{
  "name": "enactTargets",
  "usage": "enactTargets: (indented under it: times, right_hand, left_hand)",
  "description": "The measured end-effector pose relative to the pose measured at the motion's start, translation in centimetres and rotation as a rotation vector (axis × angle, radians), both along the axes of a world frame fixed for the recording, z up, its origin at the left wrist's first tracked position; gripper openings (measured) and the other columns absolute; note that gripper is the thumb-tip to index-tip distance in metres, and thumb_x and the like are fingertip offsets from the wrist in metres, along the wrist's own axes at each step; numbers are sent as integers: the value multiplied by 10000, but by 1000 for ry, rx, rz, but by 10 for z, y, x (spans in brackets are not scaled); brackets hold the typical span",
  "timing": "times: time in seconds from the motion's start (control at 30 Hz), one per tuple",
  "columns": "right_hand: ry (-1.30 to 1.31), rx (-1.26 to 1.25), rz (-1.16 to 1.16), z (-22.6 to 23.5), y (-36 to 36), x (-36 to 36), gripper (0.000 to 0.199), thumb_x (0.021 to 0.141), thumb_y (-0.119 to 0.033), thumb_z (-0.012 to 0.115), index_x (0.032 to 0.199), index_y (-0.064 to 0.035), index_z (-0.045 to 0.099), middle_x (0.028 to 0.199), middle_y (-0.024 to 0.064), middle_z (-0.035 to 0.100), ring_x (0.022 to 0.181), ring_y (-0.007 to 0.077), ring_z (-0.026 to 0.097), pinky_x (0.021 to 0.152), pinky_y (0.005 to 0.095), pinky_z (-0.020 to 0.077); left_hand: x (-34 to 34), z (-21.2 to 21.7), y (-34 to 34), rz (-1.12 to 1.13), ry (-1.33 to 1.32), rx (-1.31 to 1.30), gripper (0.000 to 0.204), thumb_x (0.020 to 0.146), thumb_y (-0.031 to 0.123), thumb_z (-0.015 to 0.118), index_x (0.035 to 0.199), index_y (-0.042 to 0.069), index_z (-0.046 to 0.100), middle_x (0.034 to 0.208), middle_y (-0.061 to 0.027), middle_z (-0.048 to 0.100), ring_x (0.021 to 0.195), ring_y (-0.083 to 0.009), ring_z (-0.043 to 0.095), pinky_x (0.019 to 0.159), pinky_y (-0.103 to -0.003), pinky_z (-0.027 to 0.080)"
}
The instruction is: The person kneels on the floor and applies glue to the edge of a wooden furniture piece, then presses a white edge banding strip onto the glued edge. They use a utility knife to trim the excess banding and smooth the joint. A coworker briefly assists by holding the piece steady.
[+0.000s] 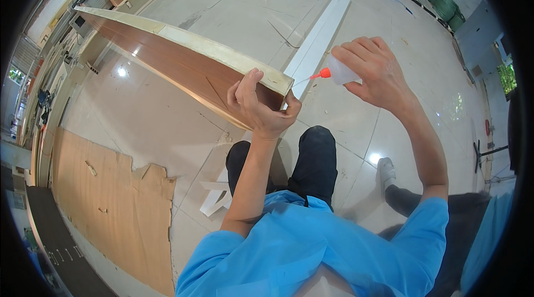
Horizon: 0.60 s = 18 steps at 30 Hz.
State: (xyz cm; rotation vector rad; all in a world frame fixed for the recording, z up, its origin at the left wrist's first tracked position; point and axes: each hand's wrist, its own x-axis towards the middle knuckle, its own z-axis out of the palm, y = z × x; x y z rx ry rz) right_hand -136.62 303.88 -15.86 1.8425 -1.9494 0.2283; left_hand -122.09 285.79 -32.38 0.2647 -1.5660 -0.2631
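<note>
A long brown wooden piece (183, 60) with a cream edge runs from the far left to just in front of my knees. My left hand (264, 102) grips its near end, the thumb by the end corner and the fingers curled at the brown side. My right hand (375, 71) is closed around a whitish translucent squeeze bottle (340, 71) with a red cap. The bottle is tilted sideways, and its thin nozzle points left at the end corner of the piece. Whether the nozzle tip touches the corner, I cannot tell.
White boards (320, 35) lie on the tiled floor beyond my hands. Torn cardboard (111, 208) covers floor at the left, and a white bracket-like piece (214, 197) is by my knee. Another person's shoe (386, 172) is at the right. Green sacks (441, 1) stand far right.
</note>
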Motion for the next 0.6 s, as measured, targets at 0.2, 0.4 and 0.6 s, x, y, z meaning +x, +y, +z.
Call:
enactTargets:
  times: [0.2,0.4,0.6]
  right_hand:
    - [55,3,3,1,-1,-4,631,687,-68,880,1276,-119,659,1176,51,706,1119,242,639,950,428,453]
    - [98,-14,20,6,-2,-3,659,684,-73,883,1297,-126,648,1180,44,703,1123,240,635,960,431,452]
    - [132,-17,31,14,-4,1,632,694,-71,879,1280,-131,649,1169,33,700,1123,237,632,963,436,452]
  left_hand:
    - [0,-3,-1,-1,-3,2,835,685,222,800,1426,33,465,1324,-100,562,1196,-287,520,1051,-469,304]
    - [0,-3,-1,3,-8,5,826,712,261,802,1428,28,463,1320,-111,563,1191,-289,519,1043,-462,304]
    - [1,-3,-1,4,-10,11,812,725,295,793,1419,22,471,1299,-114,574,1177,-282,523,1043,-453,298]
